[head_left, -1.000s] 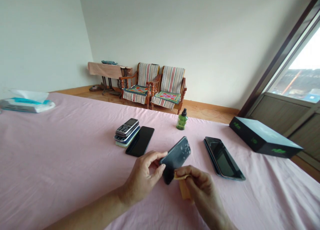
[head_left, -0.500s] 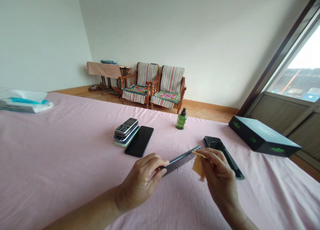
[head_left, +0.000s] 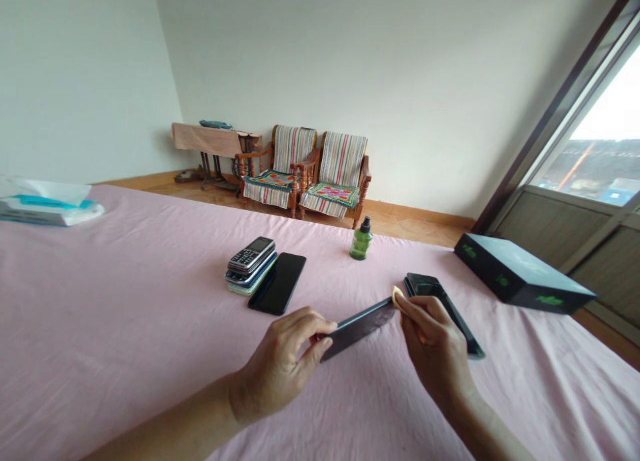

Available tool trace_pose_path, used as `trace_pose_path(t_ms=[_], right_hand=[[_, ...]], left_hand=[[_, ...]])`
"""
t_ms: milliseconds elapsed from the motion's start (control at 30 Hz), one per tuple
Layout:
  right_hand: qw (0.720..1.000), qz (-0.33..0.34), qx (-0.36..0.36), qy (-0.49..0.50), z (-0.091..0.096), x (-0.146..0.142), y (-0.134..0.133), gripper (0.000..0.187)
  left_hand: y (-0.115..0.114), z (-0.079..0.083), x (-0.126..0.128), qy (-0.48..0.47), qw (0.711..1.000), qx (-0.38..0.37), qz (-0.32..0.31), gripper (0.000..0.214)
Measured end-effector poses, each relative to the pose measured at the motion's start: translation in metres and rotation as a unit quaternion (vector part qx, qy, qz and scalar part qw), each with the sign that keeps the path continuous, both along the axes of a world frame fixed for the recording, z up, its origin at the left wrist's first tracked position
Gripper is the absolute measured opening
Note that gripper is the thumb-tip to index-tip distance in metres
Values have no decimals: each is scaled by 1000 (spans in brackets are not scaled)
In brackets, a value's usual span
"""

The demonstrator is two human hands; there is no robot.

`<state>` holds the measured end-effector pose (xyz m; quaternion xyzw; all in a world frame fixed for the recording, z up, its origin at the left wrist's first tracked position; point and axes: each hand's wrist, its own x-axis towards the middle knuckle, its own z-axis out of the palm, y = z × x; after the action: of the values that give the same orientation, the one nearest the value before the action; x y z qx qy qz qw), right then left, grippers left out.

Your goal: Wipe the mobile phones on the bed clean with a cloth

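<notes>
The left hand [head_left: 283, 361] and the right hand [head_left: 437, 337] are set apart, with a dark phone [head_left: 357, 331] held tilted above the pink cloth [head_left: 165, 294] between them. Its near end is clamped between the left thumb and fingers; at its far end, a small yellow wipe [head_left: 397, 297] is pinched by the right hand and pressed against the corner (most of the wipe is hidden by the fingers). Just beyond the right hand, and partly covered by it, a dark tablet [head_left: 456, 313] is laid on another flat device. Ahead of the left hand, a black phone [head_left: 277, 284] is laid flat, and beside it a stack of phones [head_left: 251, 264] is topped by a keypad model. To the right of the right hand and farther off, a black box [head_left: 523, 271] is seen; ahead of the hands, a green spray bottle [head_left: 361, 242] is stood upright. Well left of the left hand, a tissue pack [head_left: 55, 209] is placed. Farthest ahead, two wooden chairs [head_left: 334, 174] are draped with striped covers.
</notes>
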<state>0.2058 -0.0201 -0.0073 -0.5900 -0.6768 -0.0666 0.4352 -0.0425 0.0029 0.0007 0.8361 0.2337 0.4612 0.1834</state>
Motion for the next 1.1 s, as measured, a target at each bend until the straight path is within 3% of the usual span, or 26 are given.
trace_pose_path(t_ms=[267,633,800,933,1100], right_hand=[[1000,11,-7,-4,-2,-4,0,33],[984,175,32,0,-9,-60,-17,43],[974,225,11,17,-1,-65,-22,41],[989,134,57,21,10,-44,-17,33],[999,-16,49,12,10,-7,0,28]], left_hand=[[-2,2,0,3,1000,4,-13,17],[-2,2,2,-2,1000,-18,-8,16],[-2,1,1,15,999,-38,-15,12],[-1,0,-1,20,999,-30,-6,16],[-1,0,-1,19,999,-38,-2,18]])
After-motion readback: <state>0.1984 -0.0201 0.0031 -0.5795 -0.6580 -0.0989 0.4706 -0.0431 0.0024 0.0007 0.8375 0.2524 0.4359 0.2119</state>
